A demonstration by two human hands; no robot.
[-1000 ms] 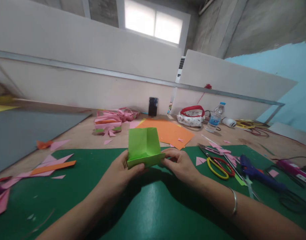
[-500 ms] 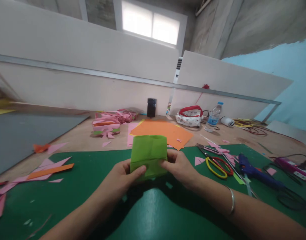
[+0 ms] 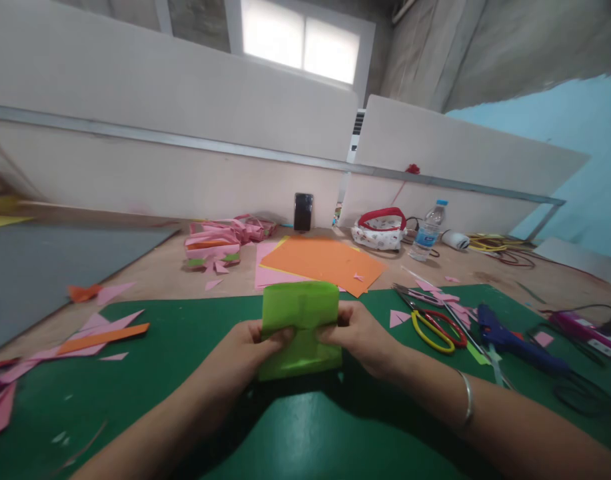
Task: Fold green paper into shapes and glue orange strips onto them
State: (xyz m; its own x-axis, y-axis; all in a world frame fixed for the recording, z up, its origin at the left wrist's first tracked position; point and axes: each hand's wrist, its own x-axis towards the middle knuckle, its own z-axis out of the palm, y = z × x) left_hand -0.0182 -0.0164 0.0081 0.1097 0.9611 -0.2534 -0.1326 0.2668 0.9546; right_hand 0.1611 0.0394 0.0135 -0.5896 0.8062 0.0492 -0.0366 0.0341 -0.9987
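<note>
A folded piece of bright green paper is held up in front of me, above the green cutting mat. My left hand pinches its left side, thumb on the near face. My right hand grips the right side in the same way, and a silver bangle circles that wrist. Both sets of fingers are partly hidden behind the paper. A faint vertical crease shows in its upper half.
Orange sheets lie beyond the mat. To the right are scissors, a blue glue gun and a water bottle. Pink and orange paper strips lie left. A phone leans against the partition.
The green paper has tilted, and more of its lower part now shows below my thumbs. Its top edge sits slightly lower. Both hands keep their hold at the sides.
</note>
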